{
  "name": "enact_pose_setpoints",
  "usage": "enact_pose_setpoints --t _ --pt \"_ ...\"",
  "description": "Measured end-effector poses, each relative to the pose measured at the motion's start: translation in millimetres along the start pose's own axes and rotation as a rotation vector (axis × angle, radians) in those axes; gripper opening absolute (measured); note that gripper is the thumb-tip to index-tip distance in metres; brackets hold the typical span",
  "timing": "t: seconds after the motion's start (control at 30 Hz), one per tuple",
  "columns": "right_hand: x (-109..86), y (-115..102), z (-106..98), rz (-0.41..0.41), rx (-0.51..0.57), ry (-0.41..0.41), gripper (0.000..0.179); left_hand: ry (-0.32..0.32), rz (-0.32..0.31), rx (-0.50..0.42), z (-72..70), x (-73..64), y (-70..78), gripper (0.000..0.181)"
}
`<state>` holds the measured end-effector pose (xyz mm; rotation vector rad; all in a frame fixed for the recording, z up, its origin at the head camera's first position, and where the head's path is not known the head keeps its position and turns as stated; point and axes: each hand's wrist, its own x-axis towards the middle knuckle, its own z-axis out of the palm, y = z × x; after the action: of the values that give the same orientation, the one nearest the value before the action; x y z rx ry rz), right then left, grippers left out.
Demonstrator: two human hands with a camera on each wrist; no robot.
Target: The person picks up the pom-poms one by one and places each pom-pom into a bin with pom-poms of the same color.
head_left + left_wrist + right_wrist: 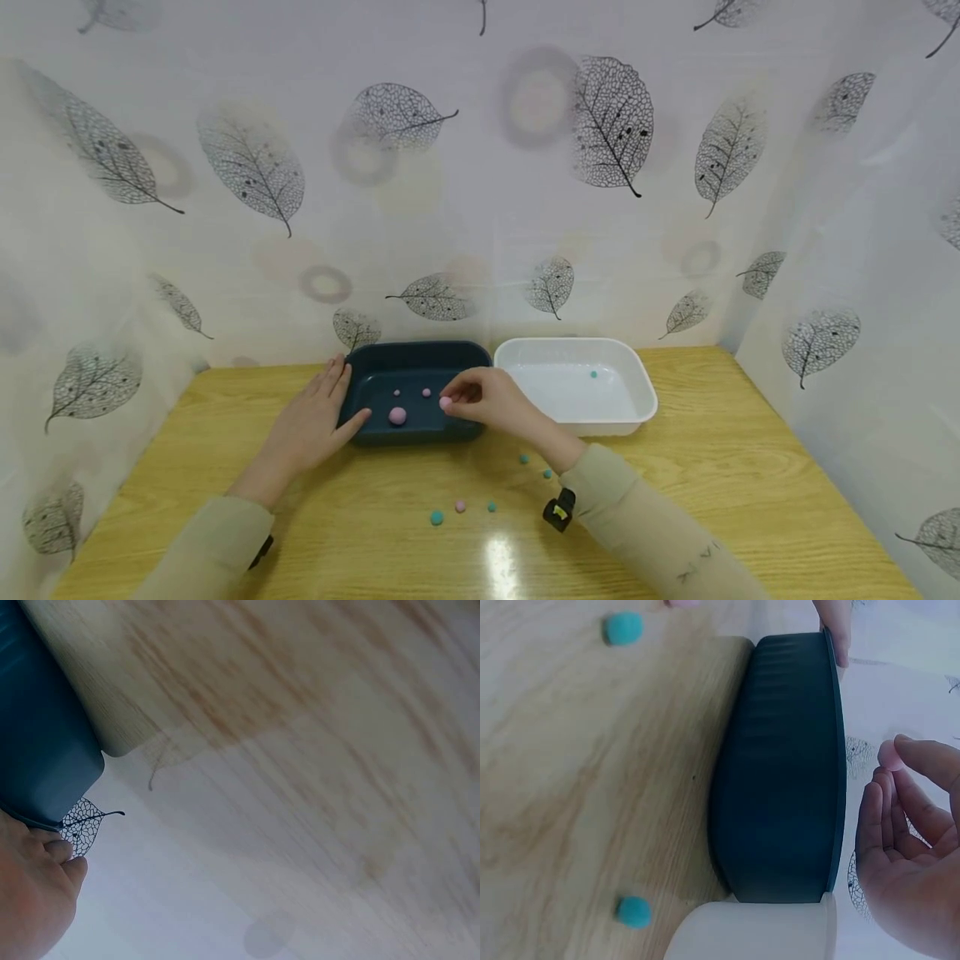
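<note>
My right hand (491,398) pinches a small pink ball (446,403) between thumb and fingertips, above the right end of a dark blue tray (420,435). In the right wrist view that pink ball (889,755) shows at the fingertips, above the tray's rim. Inside the tray lie a larger pink ball (397,416) and two smaller ones, a pink ball (426,392) and a tiny pink ball (397,392). At the tray's left end rests my left hand (307,425), fingers extended along the side and thumb over the front rim.
A white tray (647,400) stands against the blue one's right end, with a small teal ball (593,375) inside. On the wooden table (360,533) in front lie several teal balls (437,517) and a pink ball (461,506). A leaf-patterned curtain (480,208) hangs behind.
</note>
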<state>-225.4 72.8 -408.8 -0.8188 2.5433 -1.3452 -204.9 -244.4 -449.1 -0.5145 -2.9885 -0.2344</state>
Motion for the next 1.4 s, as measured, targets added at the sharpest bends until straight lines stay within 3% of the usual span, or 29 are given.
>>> enact_pose_setpoints --t 0.27,0.5,0.8,1.1,1.4 --pt "15.9 3.3 -1.7 0.055 0.013 0.043 0.016 0.018 0.004 -0.012 0.4 0.2 0.0 0.086" --pt "28.8 11.8 -4.9 0.051 -0.037 0.087 0.020 0.019 0.006 -0.015 1.3 0.3 -0.3 0.087" --pt "37.5 24.4 -6.1 0.068 0.037 0.152 0.020 0.028 0.011 -0.019 0.3 -0.8 0.8 0.086" --pt "40.4 27.5 -6.3 0.151 0.083 0.138 0.024 0.022 0.012 -0.009 0.9 -0.8 -0.8 0.086" --pt "39.1 24.5 -6.4 0.157 0.092 0.136 0.026 0.036 0.015 -0.002 0.9 -0.9 0.4 0.085"
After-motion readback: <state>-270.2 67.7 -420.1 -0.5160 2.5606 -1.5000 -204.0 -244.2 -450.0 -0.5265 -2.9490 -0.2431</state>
